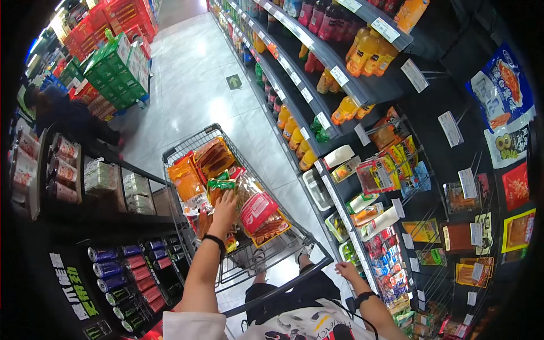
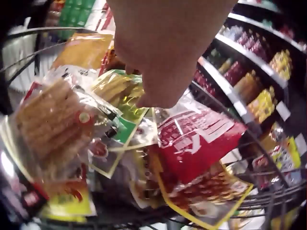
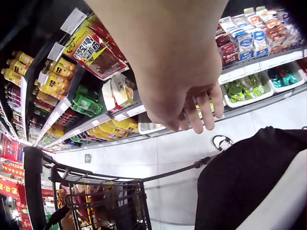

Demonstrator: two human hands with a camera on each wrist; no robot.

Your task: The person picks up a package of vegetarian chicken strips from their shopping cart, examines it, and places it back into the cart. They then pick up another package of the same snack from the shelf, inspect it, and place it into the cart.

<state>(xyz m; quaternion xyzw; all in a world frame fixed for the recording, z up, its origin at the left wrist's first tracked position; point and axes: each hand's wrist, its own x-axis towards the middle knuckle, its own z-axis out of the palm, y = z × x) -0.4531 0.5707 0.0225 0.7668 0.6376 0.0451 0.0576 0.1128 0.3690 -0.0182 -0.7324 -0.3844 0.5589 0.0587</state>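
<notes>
In the head view my left hand [image 1: 225,211] is inside the shopping cart [image 1: 283,233], over a heap of packaged snacks. Its fingers pinch a green and yellow snack packet [image 1: 221,184], which in the left wrist view shows a clear edge and a green corner [image 2: 125,130]. Beside the hand lies a clear bag with a red label [image 1: 258,209]; an orange-brown packet [image 1: 186,178] is on the other side. My right hand [image 1: 347,271] hangs loose beside the cart handle, holding nothing; its relaxed fingers [image 3: 206,112] show in the right wrist view.
Drink shelves [image 1: 306,39] and hanging snack packs [image 1: 385,170] line the right side. To the left stand shelves of cans [image 1: 107,269] and cups [image 1: 65,170]. A person in dark clothes [image 1: 71,116] is at the far left, near stacked green boxes [image 1: 116,73]. Tiled floor [image 1: 192,73] runs ahead.
</notes>
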